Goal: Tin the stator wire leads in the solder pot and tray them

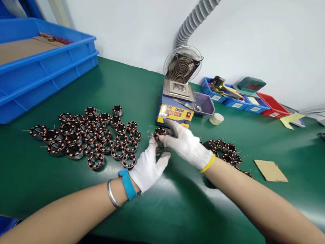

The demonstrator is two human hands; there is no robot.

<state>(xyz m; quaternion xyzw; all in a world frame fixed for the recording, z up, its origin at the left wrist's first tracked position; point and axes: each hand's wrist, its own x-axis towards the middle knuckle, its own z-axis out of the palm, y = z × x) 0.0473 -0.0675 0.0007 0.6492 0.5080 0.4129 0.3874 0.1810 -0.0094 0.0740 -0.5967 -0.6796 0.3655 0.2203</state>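
Observation:
Between my two gloved hands, in front of the yellow-fronted solder machine, is one copper-wound ring. My left hand holds it from the left and below, its fingertips partly hidden. My right hand reaches in from the right, with thumb and fingers closed at the ring's right side. To the left of my left hand stand several similar copper-wound rings in a loose group. Another group of rings lies beyond my right wrist, partly hidden by my forearm.
A large blue tray stands at the left. Behind the machine are a fan and a grey hose. Small blue bins, a red bin, a round white container and a cardboard piece are at the right.

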